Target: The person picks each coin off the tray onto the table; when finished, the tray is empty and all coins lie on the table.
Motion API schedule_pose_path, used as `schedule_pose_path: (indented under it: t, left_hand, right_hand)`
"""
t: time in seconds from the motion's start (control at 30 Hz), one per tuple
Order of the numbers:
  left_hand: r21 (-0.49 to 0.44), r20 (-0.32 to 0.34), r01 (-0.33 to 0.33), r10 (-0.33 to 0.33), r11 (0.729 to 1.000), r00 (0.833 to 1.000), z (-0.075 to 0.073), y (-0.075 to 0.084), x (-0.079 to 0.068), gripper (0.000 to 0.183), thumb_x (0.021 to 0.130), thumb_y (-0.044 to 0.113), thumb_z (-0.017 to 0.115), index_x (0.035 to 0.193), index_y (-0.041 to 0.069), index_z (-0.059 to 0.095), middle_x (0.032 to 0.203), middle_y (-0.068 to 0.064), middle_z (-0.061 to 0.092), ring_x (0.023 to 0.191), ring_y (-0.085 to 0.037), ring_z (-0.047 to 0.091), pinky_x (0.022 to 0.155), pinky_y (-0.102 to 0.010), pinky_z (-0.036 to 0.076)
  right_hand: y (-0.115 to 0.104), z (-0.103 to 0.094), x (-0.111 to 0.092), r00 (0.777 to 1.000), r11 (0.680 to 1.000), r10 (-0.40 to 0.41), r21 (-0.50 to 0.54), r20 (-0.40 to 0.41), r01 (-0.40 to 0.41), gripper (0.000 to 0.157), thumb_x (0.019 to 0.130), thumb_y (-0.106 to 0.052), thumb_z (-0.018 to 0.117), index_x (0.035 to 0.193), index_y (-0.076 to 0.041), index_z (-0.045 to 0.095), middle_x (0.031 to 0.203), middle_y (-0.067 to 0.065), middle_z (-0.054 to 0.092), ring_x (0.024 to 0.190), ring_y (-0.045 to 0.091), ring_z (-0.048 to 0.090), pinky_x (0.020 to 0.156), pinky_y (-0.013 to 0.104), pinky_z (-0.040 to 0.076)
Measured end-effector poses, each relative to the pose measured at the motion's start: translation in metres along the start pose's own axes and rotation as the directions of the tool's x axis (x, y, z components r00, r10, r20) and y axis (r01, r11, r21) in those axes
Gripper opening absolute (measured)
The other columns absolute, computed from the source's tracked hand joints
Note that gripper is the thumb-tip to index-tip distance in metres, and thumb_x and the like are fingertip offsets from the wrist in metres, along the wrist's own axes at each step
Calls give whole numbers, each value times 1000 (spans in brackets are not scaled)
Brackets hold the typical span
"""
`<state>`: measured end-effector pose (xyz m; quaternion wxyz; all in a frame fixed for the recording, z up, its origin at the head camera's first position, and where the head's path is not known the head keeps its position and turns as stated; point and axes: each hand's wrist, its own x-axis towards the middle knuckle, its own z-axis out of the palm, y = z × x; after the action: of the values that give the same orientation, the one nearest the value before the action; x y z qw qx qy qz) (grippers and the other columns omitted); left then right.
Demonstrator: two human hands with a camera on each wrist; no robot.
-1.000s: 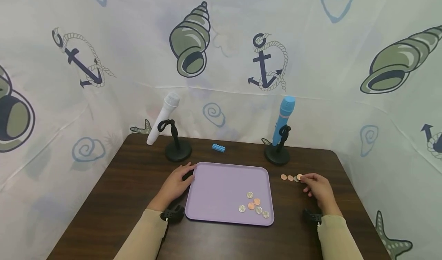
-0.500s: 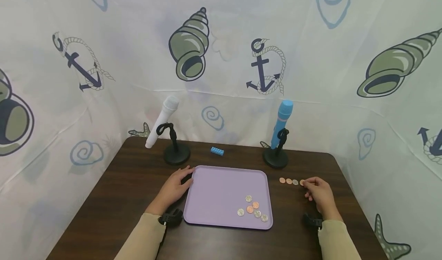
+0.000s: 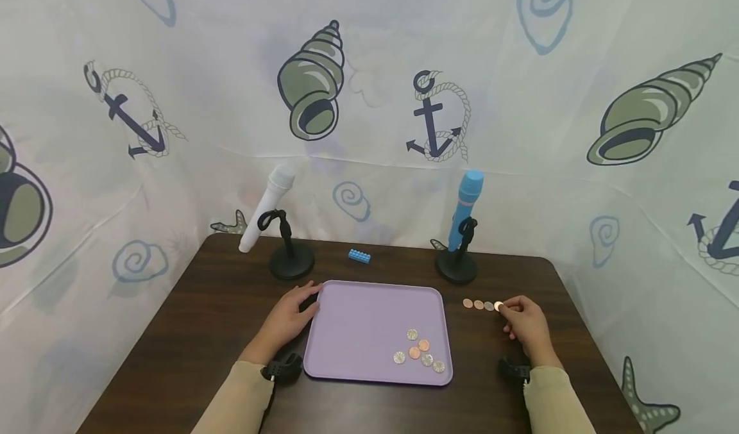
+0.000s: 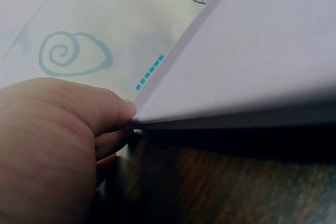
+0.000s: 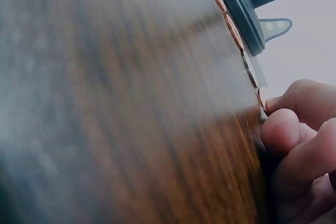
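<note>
My right hand point(image 3: 526, 324) pinches a copper coin point(image 3: 498, 306) between thumb and forefinger at the right end of a short row on the table. In the right wrist view this coin point(image 5: 263, 99) stands slightly tilted at the fingertips. Left of it lie a silver coin point(image 3: 489, 306) and two copper coins, the nearer a copper coin point(image 3: 478, 304). My left hand point(image 3: 286, 318) rests at the left edge of the lilac tray point(image 3: 358, 318), fingers extended near its far corner. In the left wrist view the thumb point(image 4: 113, 109) touches the tray corner.
Several silver and copper coins lie in the tray's near right part, among them a copper coin point(image 3: 414, 352). Behind the tray are a white microphone point(image 3: 268, 206) and a blue microphone point(image 3: 464, 206) on black stands, and a blue toy brick point(image 3: 359, 256) between them.
The copper coin in my right hand went from overlapping the silver coin to a gap on its right, then moved left against it. My left hand stays at the tray.
</note>
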<state>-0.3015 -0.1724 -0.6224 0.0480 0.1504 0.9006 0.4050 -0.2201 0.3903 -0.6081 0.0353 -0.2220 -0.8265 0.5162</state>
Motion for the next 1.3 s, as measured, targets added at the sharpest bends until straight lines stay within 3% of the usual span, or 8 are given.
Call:
schedule_pose_path:
  t: [0.4,0.57,0.77,0.87,0.97,1.1,1.2,1.3]
  left_hand:
    - [0,-4,1,-1,1000,1000,-1,1,-3,52,109,31,66,159,22,58,172,-14,46,164,-50,32,130,-73,25]
    - [-1,-7,-2,2,1000,1000,-1,2,-3,52,109,31,66,159,21,58,172,-14,47,164,-49,32,130,-73,25]
    - [-11,-11,2,-2,1000,1000,-2,4,-3,51,109,31,67,159,21,59,172,-14,46,164,-49,32,130,-73,24]
    - [-9,-11,-2,2,1000,1000,-1,5,-1,51,109,31,67,159,22,59,172,-14,47,164,-49,33,130,-73,25]
    - [-6,-7,-2,2,1000,1000,-1,6,0,51,109,32,67,159,23,59,172,-14,46,164,-49,32,130,-73,25]
    - [-2,-3,10,-10,1000,1000,0,5,-1,51,109,34,67,159,24,59,172,-13,46,164,-49,32,130,-74,24]
    - [-3,-7,20,-20,1000,1000,0,3,-3,51,109,34,67,158,25,60,172,-12,47,165,-48,31,131,-73,24]
    - [-4,-11,11,-11,1000,1000,-1,2,-4,51,109,33,66,159,25,59,172,-12,47,165,-48,32,131,-74,23]
  right_hand:
    - [1,2,-1,1000,1000,1,3,11,-1,33,106,-24,72,127,2,67,87,4,67,60,15,64,51,29,57]
    - [3,-2,-3,1000,994,5,110,8,-6,36,110,-27,65,128,4,67,95,4,67,62,13,64,52,27,57]
    - [6,-9,-8,1000,958,4,286,7,-6,48,112,-40,62,128,5,65,94,-1,62,68,9,63,54,23,55]
    - [5,-10,-12,1000,951,1,311,30,-10,50,112,-43,61,126,5,64,93,-2,62,71,9,63,57,24,56]
    - [1,-8,-20,998,960,5,279,66,-23,49,112,-43,60,124,4,65,94,-1,63,75,11,65,61,25,59]
    - [-12,5,-36,995,988,-13,152,102,-3,44,112,-41,63,123,2,66,96,3,66,80,14,69,66,29,61]
    - [-29,19,-52,987,995,-95,11,127,94,36,110,-36,67,122,-3,68,100,8,67,82,18,70,67,30,62]
    - [-50,33,-69,959,957,-223,-146,173,249,23,106,-29,73,119,-11,71,103,6,69,87,16,67,72,26,60]
